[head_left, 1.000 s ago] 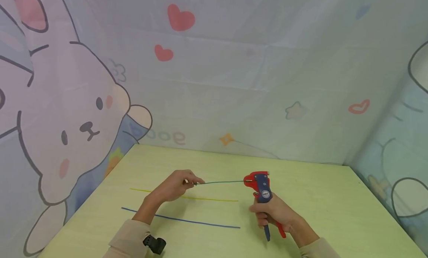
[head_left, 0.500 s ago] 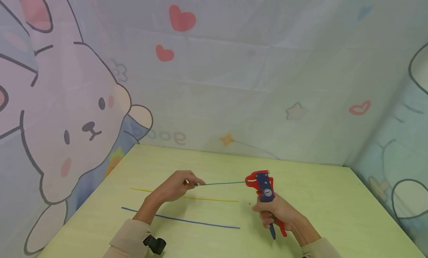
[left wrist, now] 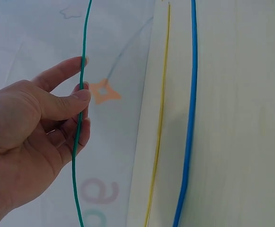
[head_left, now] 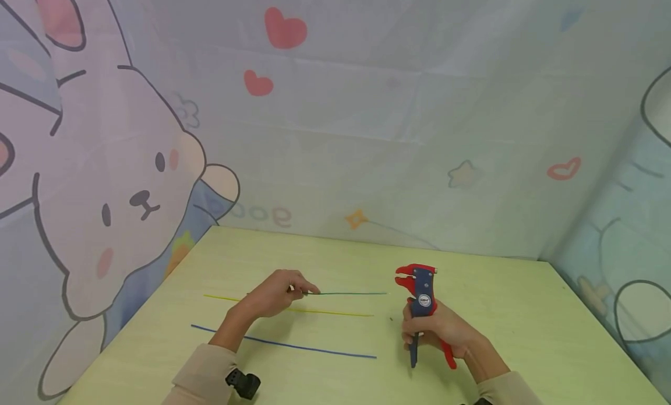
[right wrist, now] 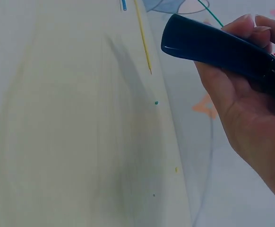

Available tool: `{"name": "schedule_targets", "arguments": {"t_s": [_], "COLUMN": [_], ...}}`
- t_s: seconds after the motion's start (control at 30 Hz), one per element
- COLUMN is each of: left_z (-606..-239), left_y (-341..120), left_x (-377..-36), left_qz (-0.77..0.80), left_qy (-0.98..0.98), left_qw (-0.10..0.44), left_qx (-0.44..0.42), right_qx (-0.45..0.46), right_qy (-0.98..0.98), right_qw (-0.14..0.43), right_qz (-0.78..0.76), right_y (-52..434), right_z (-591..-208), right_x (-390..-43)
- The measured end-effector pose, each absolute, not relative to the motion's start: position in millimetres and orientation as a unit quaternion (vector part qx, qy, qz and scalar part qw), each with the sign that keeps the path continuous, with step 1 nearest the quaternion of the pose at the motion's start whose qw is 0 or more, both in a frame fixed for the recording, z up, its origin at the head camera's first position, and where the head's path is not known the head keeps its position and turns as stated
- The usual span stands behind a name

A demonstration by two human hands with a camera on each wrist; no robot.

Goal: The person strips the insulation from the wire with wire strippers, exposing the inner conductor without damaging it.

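My left hand [head_left: 278, 293] pinches a thin green wire [head_left: 351, 293] between thumb and fingers, above the table. In the left wrist view the thumb presses the green wire [left wrist: 84, 42] against the fingers. The wire's far end points right and stops just short of the wire stripper [head_left: 423, 282], which is red and dark blue. My right hand [head_left: 445, 326] grips that stripper by its handles, its red jaws apart with nothing between them. In the right wrist view the dark blue handle [right wrist: 213, 42] crosses in front of the fingers.
A yellow wire [head_left: 335, 313] and a blue wire [head_left: 309, 349] lie side by side on the pale yellow table [head_left: 524, 335]. Its yellow end shows bare metal. Small green [right wrist: 156, 102] and yellow scraps [right wrist: 176, 169] lie on the tabletop. A cartoon-printed cloth [head_left: 341, 131] hangs behind.
The green wire's end has come out of the stripper's jaws, which have opened. The stripper has moved right, away from the wire; a small scrap now shows on the table below.
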State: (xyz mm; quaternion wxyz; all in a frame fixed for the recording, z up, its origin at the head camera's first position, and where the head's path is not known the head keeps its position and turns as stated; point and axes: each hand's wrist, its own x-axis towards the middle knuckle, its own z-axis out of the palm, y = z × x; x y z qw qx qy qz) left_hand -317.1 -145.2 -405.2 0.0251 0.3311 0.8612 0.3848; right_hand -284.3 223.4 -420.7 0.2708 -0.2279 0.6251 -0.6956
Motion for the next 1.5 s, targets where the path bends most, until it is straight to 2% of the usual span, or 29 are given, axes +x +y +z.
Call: {"name": "schedule_targets", "arguments": {"t_s": [0.37,0.53,1.03,1.5], "left_z": [-414.0,-419.1,-425.1,-427.4], "left_y": [-148.1,-148.7,-151.4,-145.7], "left_x": [-319.5,-320.3,-320.4,-319.7], "left_qz": [0.313,0.307,0.264,0.265], "left_qy": [0.873,0.876,0.893,0.902], "left_qw": [0.012,0.033,0.054,0.051], "left_qx": [0.374,0.371,0.360,0.338], "right_qx": [-0.180,-0.155,-0.163,-0.165], "right_qy": [0.641,0.639,0.639,0.641], "right_qw": [0.252,0.258,0.272,0.280], "right_qz": [-0.702,-0.708,-0.701,-0.695], "right_y": [227.7,229.5,229.6,228.6], "right_z": [-422.2,-421.0,-420.0,-421.8], "right_x": [-288.1,-288.2,-285.7,-286.6]}}
